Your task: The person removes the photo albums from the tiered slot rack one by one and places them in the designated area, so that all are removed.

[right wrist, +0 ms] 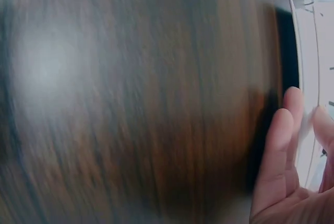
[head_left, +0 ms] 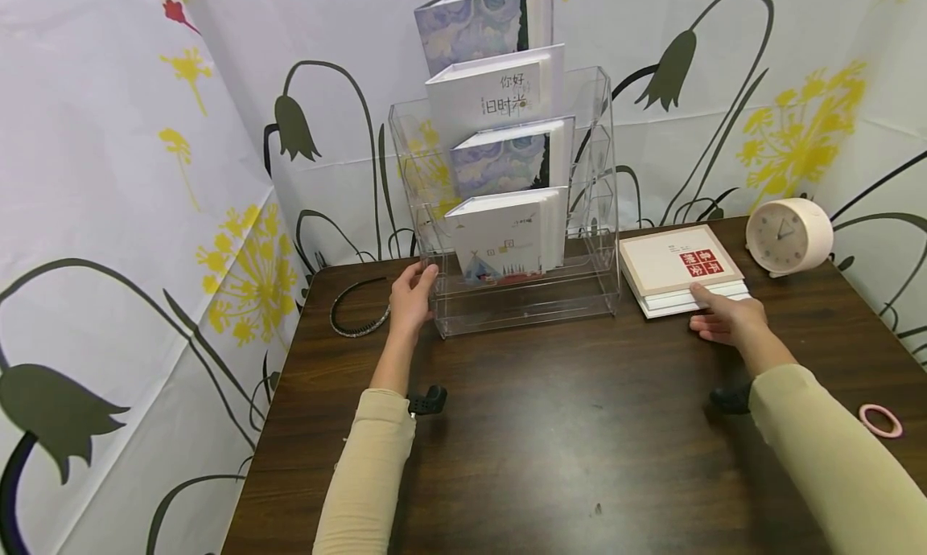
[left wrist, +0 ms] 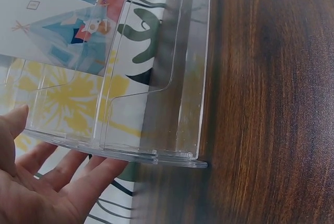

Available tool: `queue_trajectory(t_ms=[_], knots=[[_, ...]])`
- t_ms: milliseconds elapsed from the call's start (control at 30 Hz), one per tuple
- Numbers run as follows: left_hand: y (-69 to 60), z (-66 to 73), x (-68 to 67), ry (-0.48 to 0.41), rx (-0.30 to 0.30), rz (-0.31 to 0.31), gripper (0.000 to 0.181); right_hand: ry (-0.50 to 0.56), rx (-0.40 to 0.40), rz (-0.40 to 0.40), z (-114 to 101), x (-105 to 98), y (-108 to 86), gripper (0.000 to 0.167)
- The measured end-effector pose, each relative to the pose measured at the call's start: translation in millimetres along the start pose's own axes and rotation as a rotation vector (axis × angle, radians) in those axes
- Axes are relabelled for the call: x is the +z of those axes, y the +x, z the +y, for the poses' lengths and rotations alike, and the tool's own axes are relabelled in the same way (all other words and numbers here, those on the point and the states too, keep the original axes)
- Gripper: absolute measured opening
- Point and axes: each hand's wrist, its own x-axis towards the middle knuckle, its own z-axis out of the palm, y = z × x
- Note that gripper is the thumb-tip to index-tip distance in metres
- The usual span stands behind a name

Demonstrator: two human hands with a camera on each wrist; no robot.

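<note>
A clear acrylic tiered rack (head_left: 521,307) stands at the back of the table with several books in its tiers, the lowest showing a small tent picture (head_left: 500,241). My left hand (head_left: 411,298) holds the rack's left side wall, its thumb at the edge and the fingers along the outer face in the left wrist view. To the right of the rack lies a beige-covered book (head_left: 662,261) with red square print, over white page layers. My right hand (head_left: 735,322) grips its near right corner, thumb on the cover and fingers at the lower edge.
A round pale clock (head_left: 785,237) stands at the back right. Left of the rack lies a dark headband (head_left: 355,330). A pink ring (head_left: 881,421) rests near the right edge of the brown table (head_left: 550,442). Flower-printed cloth (head_left: 340,121) hangs behind.
</note>
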Motion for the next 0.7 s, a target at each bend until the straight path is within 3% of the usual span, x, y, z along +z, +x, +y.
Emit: queue_trajectory(t_ms=[133, 467, 700], knots=[[0.5, 0.0, -0.4, -0.004, -0.002, -0.001, 0.048, -0.074, -0.002, -0.027, -3, -4, -2.9, 0.059], [-0.8, -0.4, -0.5, -0.011, -0.007, 0.01, 0.046, -0.08, -0.031, -0.061, -1, -8, -5.2, 0.039], [-0.4, -1.0, 0.4, -0.015, 0.002, 0.013, 0.045, -0.075, -0.098, -0.222, 10, -21, 3.5, 0.048]])
